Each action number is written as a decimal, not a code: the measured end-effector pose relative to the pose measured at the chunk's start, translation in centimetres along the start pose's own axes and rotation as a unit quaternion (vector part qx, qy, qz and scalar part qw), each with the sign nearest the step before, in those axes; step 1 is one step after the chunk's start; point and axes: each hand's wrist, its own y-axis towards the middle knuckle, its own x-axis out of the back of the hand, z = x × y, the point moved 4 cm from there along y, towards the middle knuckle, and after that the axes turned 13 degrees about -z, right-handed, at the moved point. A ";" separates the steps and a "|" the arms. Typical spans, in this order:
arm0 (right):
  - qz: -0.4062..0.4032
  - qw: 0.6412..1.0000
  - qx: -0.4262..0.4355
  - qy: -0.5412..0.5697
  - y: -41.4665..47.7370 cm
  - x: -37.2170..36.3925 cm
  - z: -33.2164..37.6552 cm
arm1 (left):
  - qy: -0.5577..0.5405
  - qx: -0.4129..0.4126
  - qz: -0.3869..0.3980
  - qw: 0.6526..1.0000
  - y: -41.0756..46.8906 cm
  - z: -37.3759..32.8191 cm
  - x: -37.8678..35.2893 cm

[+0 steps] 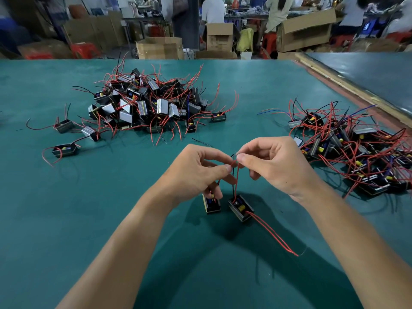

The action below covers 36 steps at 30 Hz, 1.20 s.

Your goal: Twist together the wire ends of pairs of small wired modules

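Wire ends [234,161], red and black, in the middle of the head view above the green tabletop [89,219], pinched from both sides. Left hand [200,172] with thumb and forefinger pressed on them, other fingers curled downward, the lowest ones reaching the left module [212,205]. Right hand [274,166] pinching the same spot with tips of thumb and forefinger, remaining fingers loosely bent. From the pinch, wires dropping almost straight down to two small black modules just beside each other. Left module partly hidden by fingers, long axis pointing far-to-near. Right module [240,208] with open face up, yellow part inside, long axis slanting from far-left to near-right. Hanging or resting on the tabletop: not possible to tell. Two red leads [272,233] leaving its near-right end, stretched toward the near right. Large pile of modules [147,103] far left, second tangled heap [356,150] at right, single modules [65,150] scattered at left. Cardboard boxes [305,30] behind, blurred.
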 end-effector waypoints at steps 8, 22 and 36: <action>0.017 0.999 -0.027 -0.028 -0.1 -0.4 -0.1 | 0.001 -0.002 -0.007 1.000 0.0 0.0 0.0; 0.087 0.986 -0.143 0.014 -0.7 -1.0 0.1 | 0.017 -0.006 -0.014 1.000 0.1 0.0 0.0; 0.057 0.993 -0.103 -0.001 -0.4 -0.6 -0.3 | 0.016 -0.001 -0.010 1.000 -0.2 -0.1 -0.1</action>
